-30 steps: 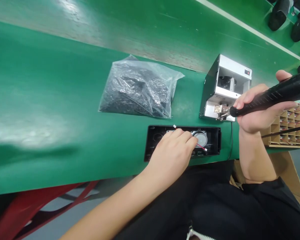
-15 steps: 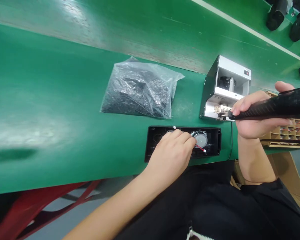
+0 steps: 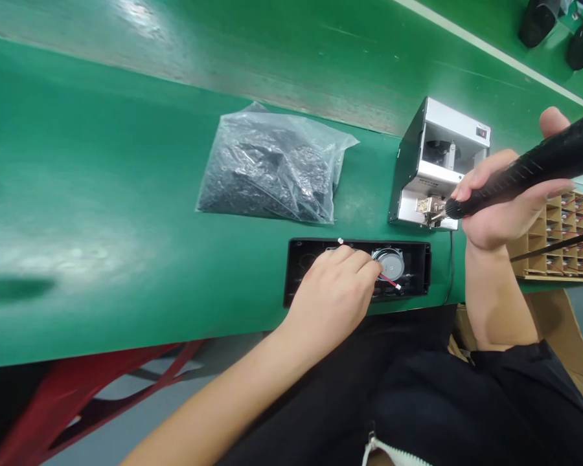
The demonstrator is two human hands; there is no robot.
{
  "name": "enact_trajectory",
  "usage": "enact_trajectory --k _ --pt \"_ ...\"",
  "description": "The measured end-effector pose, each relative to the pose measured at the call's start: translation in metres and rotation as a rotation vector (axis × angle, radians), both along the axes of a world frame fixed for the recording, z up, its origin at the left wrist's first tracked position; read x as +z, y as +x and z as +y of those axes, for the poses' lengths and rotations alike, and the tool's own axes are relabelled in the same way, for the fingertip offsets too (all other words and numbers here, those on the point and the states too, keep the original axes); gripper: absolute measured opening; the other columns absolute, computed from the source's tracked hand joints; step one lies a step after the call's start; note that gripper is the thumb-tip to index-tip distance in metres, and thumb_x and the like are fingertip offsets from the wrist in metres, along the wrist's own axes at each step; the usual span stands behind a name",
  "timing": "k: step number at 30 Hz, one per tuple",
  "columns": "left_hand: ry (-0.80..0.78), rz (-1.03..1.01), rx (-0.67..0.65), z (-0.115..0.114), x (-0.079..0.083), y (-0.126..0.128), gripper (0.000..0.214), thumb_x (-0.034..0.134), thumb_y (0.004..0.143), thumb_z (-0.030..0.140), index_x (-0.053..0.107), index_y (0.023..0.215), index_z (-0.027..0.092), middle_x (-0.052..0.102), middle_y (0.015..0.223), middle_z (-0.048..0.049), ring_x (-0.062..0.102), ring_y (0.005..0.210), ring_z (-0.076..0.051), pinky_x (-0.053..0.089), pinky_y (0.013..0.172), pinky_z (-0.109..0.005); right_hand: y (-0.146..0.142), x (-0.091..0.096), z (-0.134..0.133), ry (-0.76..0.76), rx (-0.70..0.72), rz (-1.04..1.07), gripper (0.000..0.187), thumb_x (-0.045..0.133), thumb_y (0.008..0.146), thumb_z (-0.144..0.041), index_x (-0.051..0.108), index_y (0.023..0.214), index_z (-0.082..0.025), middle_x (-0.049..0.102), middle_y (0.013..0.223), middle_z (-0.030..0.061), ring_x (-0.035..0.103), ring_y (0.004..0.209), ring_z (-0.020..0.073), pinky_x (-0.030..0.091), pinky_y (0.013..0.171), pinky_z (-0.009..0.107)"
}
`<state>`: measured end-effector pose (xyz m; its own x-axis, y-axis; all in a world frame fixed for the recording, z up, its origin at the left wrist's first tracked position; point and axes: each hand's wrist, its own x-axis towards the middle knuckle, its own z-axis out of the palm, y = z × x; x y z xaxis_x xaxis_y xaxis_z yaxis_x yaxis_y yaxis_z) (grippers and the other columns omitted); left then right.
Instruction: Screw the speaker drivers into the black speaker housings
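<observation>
My right hand (image 3: 502, 207) is wrapped tight around a black screwdriver (image 3: 529, 171), fingers closed over the barrel and thumb up behind it. The screwdriver's long axis runs from upper right down to lower left. Its tip points left and slightly down, and it meets the little metal outlet at the front of the silver box (image 3: 444, 149).

My left hand (image 3: 337, 291) lies on a black case (image 3: 298, 262) with the fingers bent and the fingertips pressed down beside a round speaker (image 3: 391, 262) set in the case. I cannot tell whether they pinch anything. A red wire (image 3: 388, 280) comes out from under my fingers, just below the speaker.

The case lies flat and open side up, just nearer me than the silver box and reaching off to the box's left. Its long axis runs left to right along the near edge of the green table (image 3: 102, 194). A clear bag (image 3: 272, 168) of dark small parts lies left of the silver box. A cardboard rack (image 3: 563, 246) stands to the box's right, behind my right wrist.
</observation>
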<state>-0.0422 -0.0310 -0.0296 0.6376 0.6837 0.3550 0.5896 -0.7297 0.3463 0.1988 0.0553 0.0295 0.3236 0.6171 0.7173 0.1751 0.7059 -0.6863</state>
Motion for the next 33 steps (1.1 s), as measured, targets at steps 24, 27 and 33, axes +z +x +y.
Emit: enact_trajectory --k 24,27,33 --pt "-0.104 -0.574 -0.129 -0.009 0.017 0.012 0.004 0.073 0.109 0.022 0.075 0.107 0.02 0.086 0.097 -0.0025 0.073 0.081 -0.017 0.055 0.077 -0.033 -0.051 0.068 -0.097 -0.282 0.114 0.265 0.063 0.05 0.098 -0.088 0.08 0.12 -0.038 0.047 0.054 -0.0101 0.033 0.031 0.0116 0.037 0.03 0.029" --pt "-0.185 -0.562 -0.162 -0.019 0.017 0.002 0.008 0.069 0.111 0.021 0.075 0.106 0.021 0.085 0.096 -0.0019 0.074 0.083 -0.017 0.056 0.08 -0.032 -0.05 0.07 -0.114 -0.373 0.194 0.222 0.052 0.053 0.102 -0.08 0.078 0.125 -0.041 0.052 0.056 -0.0095 0.041 0.033 0.0135 0.044 0.035 0.031" --pt "-0.292 -0.479 -0.193 -0.034 0.017 -0.015 0.019 0.063 0.115 0.022 0.075 0.1 0.021 0.084 0.091 -0.0006 0.073 0.08 -0.016 0.054 0.076 -0.034 -0.046 0.045 -0.143 -0.355 0.276 0.101 0.06 0.072 0.094 -0.074 0.063 0.147 -0.048 0.045 0.052 -0.0132 0.037 0.028 0.0166 0.04 0.029 0.034"
